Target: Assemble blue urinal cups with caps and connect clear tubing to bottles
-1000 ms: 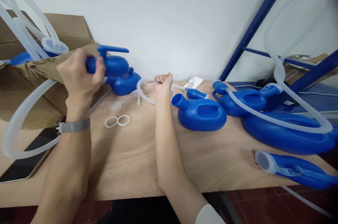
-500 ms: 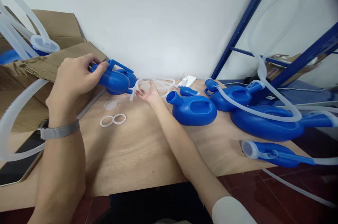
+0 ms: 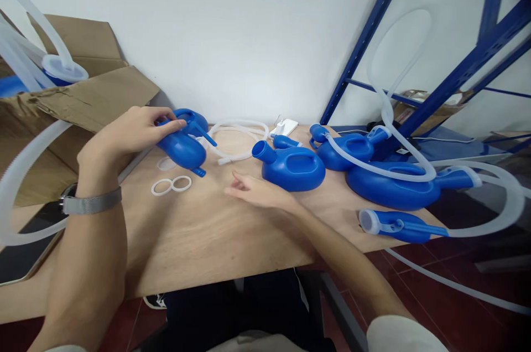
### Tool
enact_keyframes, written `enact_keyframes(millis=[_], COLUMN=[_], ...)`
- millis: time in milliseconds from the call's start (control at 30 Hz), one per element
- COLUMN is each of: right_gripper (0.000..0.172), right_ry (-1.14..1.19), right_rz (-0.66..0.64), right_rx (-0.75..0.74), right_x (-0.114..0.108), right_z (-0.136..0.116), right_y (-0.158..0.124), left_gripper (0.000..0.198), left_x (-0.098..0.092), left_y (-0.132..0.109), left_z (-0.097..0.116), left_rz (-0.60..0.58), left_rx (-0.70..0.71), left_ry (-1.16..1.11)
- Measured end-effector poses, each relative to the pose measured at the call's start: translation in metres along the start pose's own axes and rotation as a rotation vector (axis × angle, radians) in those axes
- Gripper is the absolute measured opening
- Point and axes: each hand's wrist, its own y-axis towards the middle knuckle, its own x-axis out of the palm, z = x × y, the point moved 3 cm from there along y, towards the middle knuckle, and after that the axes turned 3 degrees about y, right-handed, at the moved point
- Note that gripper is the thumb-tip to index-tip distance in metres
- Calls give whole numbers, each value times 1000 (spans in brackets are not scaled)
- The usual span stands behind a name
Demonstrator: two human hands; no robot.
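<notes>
In my left hand (image 3: pixel 141 130) is a blue urinal funnel (image 3: pixel 182 150), a bulb-shaped plastic piece with a handle and a small ribbed spout that points down to the right. My fingers wrap its upper left end, which they partly hide. My right hand (image 3: pixel 261 191) is over the table, fingers loosely stretched and thumb raised, with nothing in it. Past it lies a coiled clear tube (image 3: pixel 238 159) with a free end. Two white rings (image 3: pixel 181 183) lie below the funnel, with a translucent disc (image 3: pixel 166 164) just behind them. A blue urinal bottle (image 3: pixel 294 172) stands beyond my right hand.
More blue bottles (image 3: pixel 392 189) with tubes stand at the right, and a capped blue piece (image 3: pixel 398 226) lies at the table's edge. At the left are a cardboard box (image 3: pixel 95 94) and a phone (image 3: pixel 31 241). Blue shelving (image 3: pixel 365 20) rises at the right.
My right hand has drawn back from the coiled tube toward me. The funnel in my left hand has tilted, so its spout points lower. The whole view has shifted slightly.
</notes>
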Motion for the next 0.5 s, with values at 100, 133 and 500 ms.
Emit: enact_keyframes(millis=[100,133,500], right_gripper=[42,42,60], right_ry=[-213,-321,-1066], right_rz=[-69,-16,343], right_rx=[-110,-155,-220], right_x=[-35,-49,-118], right_z=[-21,-27,28], right_y=[-28,-32,-2], left_gripper=[41,41,48], left_x=[21,33,174], left_y=[-6,-9,-48], left_z=[10,12,16], left_rz=[-78,-94,-478], left_rx=[4,12,-269], left_ry=[-95,-139,-680])
